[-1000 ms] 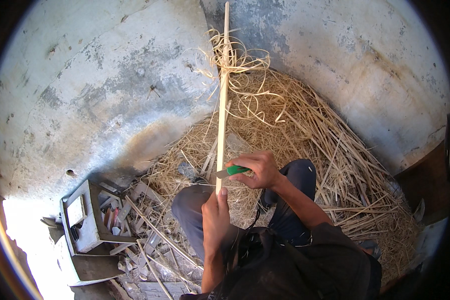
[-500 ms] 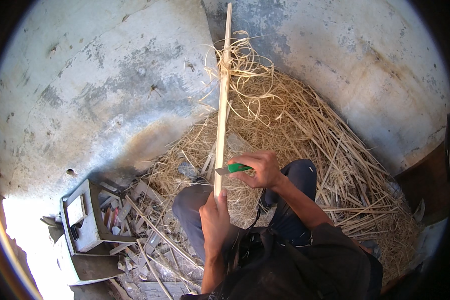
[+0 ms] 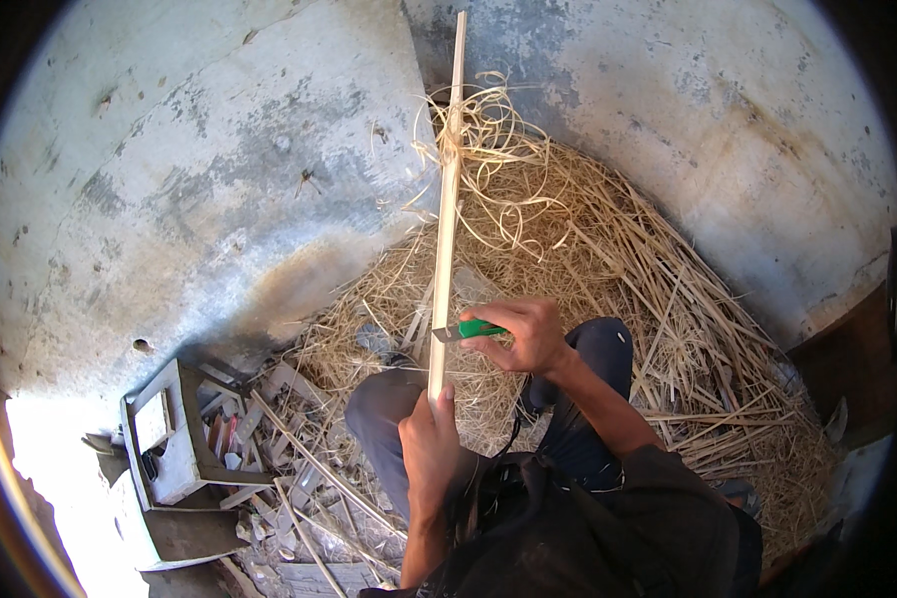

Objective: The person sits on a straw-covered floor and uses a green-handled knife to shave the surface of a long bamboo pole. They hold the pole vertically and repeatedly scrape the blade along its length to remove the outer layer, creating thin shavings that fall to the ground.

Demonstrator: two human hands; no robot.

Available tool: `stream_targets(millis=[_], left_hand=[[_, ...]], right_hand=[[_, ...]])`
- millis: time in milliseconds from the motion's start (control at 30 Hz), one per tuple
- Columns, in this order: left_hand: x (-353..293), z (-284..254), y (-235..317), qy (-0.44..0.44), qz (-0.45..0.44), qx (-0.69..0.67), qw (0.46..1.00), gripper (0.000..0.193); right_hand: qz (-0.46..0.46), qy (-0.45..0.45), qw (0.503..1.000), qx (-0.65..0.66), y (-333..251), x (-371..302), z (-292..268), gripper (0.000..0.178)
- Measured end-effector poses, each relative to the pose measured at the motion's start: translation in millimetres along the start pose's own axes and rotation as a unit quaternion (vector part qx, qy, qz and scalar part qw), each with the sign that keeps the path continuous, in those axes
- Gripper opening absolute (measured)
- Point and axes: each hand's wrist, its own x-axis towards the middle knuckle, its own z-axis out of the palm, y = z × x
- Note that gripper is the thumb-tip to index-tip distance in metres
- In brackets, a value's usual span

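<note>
My left hand (image 3: 429,444) is closed round the near end of a long pale strip, which looks like split bamboo or wood (image 3: 445,239). The strip points up and away from me, with its far end by the wall corner. My right hand (image 3: 528,337) grips a knife with a green handle (image 3: 476,328). Its blade (image 3: 448,334) lies across the strip, a little beyond my left thumb. Thin curled shavings (image 3: 493,130) cling in a tangle to the far part of the strip.
A heap of shavings and thin sticks (image 3: 658,299) covers the ground ahead and to the right. At left stands a worn box-like wooden frame (image 3: 174,439) amid scraps and rubble. Several loose sticks (image 3: 319,463) lie beside my left leg. Stained walls (image 3: 219,149) meet in a corner ahead.
The knife blade has moved slightly away from me along the strip, in my right hand. The strip's far end and its shavings have shifted a little down and right.
</note>
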Motion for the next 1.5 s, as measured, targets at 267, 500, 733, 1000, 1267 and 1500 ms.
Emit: stream_targets(millis=[267,500,733,1000,1267,1500], left_hand=[[-6,-4,-1,-0.004,-0.025,0.023,0.999,0.036],[-14,-7,-5,-0.008,-0.028,0.027,0.999,0.036],[-26,-7,-12,0.003,-0.023,0.022,0.999,0.042],[-41,-10,-19,-0.010,-0.015,0.017,1.000,0.041],[-56,-16,-24,-0.034,-0.013,0.022,0.999,0.039],[-74,-18,-27,-0.051,-0.035,0.031,0.998,0.037]], right_hand=[[-0.003,0.000,1.000,-0.007,0,2,0,0.031],[0.001,0.008,1.000,-0.011,1,4,-3,0.031],[0.027,0.024,0.999,-0.011,6,3,-3,0.031],[0.069,0.010,0.996,-0.059,21,1,-9,0.034],[0.069,0.071,0.994,-0.049,36,8,-15,0.034],[0.163,0.059,0.980,-0.101,69,8,-17,0.046]])
